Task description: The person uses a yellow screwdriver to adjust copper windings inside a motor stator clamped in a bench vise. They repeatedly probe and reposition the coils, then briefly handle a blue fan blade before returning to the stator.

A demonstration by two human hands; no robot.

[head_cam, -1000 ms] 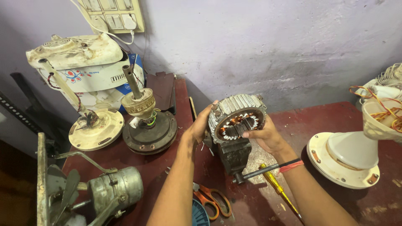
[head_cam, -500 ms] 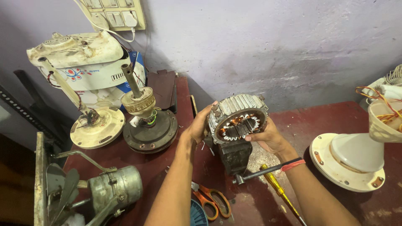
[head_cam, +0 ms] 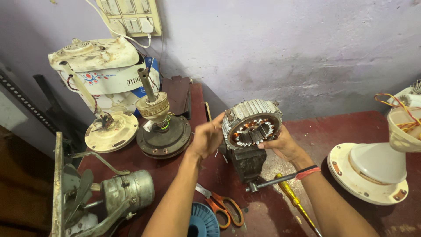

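A round motor stator (head_cam: 252, 124) with a ribbed grey metal shell and copper windings inside rests tilted on top of a small dark bench vise (head_cam: 246, 163). My left hand (head_cam: 206, 139) presses against its left side. My right hand (head_cam: 283, 144) grips its lower right edge, with a red thread around the wrist. The vise's handle bar (head_cam: 280, 179) sticks out toward the right under my right forearm.
On the red bench lie orange-handled scissors (head_cam: 224, 207), a yellow screwdriver (head_cam: 294, 202), a blue spool (head_cam: 202, 221), a dark fan motor with shaft (head_cam: 161, 127), a cream fan base (head_cam: 110, 131), a metal motor on a bracket (head_cam: 125, 191), and a white fan base (head_cam: 370, 169). A wall stands close behind.
The stator has turned a little so its open face shows more. My left hand has shifted slightly along its left side; my right hand keeps its grip.
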